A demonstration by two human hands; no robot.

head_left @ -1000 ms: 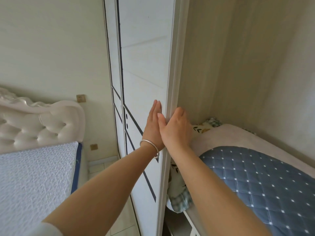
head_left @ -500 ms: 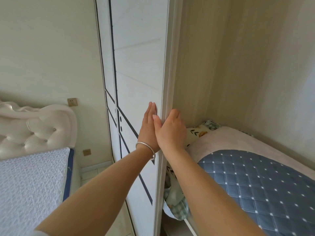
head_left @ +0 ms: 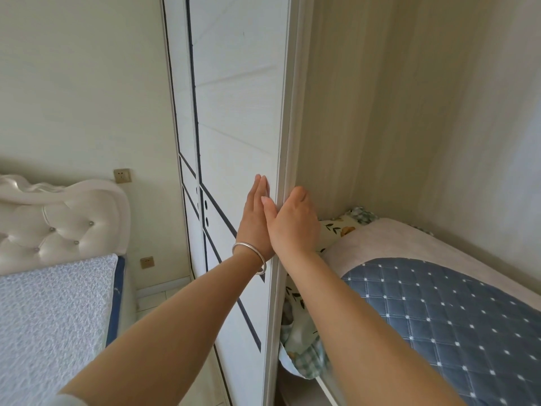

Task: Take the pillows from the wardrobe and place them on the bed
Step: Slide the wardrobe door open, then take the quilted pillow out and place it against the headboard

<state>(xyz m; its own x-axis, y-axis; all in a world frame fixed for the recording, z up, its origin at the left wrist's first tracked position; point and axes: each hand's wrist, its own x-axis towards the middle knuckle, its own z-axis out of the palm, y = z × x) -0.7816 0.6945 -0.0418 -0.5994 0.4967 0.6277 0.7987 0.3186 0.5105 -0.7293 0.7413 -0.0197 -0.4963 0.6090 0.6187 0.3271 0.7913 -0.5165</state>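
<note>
Head camera shows your left hand pressed flat, fingers straight, on the front of the sliding wardrobe door. Your right hand hooks its fingers around the door edge; the fingertips are hidden, so I cannot tell how tightly they grip. Push the door evenly to the left with both hands and keep your fingers out of the gap. A floral pillow lies inside the wardrobe behind the folded quilted blue bedding. The bed waits on your left side.
</note>
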